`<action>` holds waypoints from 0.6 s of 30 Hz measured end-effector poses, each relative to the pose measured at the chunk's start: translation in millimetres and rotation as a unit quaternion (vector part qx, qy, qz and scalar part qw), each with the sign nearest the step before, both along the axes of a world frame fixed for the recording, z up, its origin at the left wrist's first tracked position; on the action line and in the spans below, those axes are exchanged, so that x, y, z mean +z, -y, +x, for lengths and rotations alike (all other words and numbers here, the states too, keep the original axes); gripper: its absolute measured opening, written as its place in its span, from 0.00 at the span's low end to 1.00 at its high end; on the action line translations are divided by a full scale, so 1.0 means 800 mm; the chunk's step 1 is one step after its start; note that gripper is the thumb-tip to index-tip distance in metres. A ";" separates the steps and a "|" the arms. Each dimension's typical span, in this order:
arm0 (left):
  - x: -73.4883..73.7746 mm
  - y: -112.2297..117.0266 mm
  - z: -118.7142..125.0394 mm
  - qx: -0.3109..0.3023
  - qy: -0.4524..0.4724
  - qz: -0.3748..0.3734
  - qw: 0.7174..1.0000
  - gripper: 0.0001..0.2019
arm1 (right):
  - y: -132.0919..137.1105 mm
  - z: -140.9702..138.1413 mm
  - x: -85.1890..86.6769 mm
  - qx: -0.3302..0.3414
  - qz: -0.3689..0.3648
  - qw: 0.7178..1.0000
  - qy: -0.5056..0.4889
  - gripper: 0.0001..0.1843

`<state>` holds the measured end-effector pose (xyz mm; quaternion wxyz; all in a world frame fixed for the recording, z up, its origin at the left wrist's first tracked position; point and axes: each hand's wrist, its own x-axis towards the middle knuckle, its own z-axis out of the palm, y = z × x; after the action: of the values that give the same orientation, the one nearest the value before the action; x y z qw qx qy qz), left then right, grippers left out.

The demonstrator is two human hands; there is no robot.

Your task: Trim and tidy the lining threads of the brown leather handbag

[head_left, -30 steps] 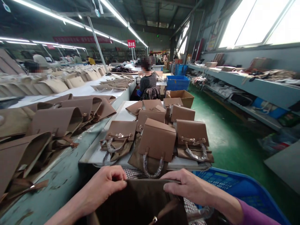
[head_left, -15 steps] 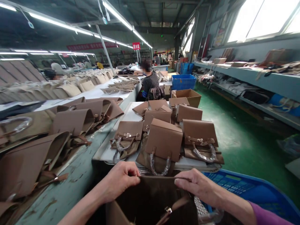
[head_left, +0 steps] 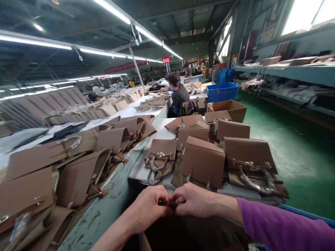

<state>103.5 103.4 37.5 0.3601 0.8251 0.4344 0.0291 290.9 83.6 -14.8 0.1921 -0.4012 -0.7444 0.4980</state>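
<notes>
Brown bag [head_left: 199, 234] has its rim clamped by left hand [head_left: 148, 210] and right hand [head_left: 194, 200].

- dark bag [head_left: 188, 233], near edge of bench: dark brown, plain.
- sleeve [head_left: 282, 226]: purple.
- checked cloth [head_left: 170, 191] just behind the dark bag: small black-and-white check.
- handbags [head_left: 202, 162] on the bench: uniform taupe-brown, gold-tone clasps.
- bench [head_left: 110, 209]: grey-green paint, worn patches.
- board [head_left: 158, 134] on its right side: white.
- pale bags [head_left: 119, 104], far left: beige.
- crate [head_left: 222, 91] past the far end: blue.
- carton [head_left: 231, 108]: cardboard brown.
- floor [head_left: 300, 150]: green.
- co-worker's top [head_left: 180, 97]: black-and-white stripes.
- sign [head_left: 165, 59]: red.
</notes>
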 end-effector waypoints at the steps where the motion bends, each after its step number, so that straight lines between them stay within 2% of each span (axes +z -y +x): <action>1: -0.001 0.000 -0.007 0.009 -0.002 0.000 1.000 0.06 | 0.001 -0.002 0.000 -0.003 -0.006 1.000 -0.007 0.02; 7: 0.002 0.002 -0.027 0.062 0.000 -0.014 0.998 0.08 | 0.011 -0.008 0.018 -0.048 0.012 0.998 0.035 0.08; 12: 0.006 0.005 -0.032 0.070 0.010 -0.015 0.997 0.04 | 0.012 -0.009 0.017 -0.014 -0.001 1.000 -0.005 0.14; 18: 0.002 0.008 -0.034 0.053 0.037 0.003 0.998 0.05 | 0.014 -0.007 0.016 -0.003 -0.020 1.000 -0.013 0.15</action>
<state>76.5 97.2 39.0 0.3717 0.8003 0.4637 0.0799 285.3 72.6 -1.6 0.1953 -0.4002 -0.7308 0.5174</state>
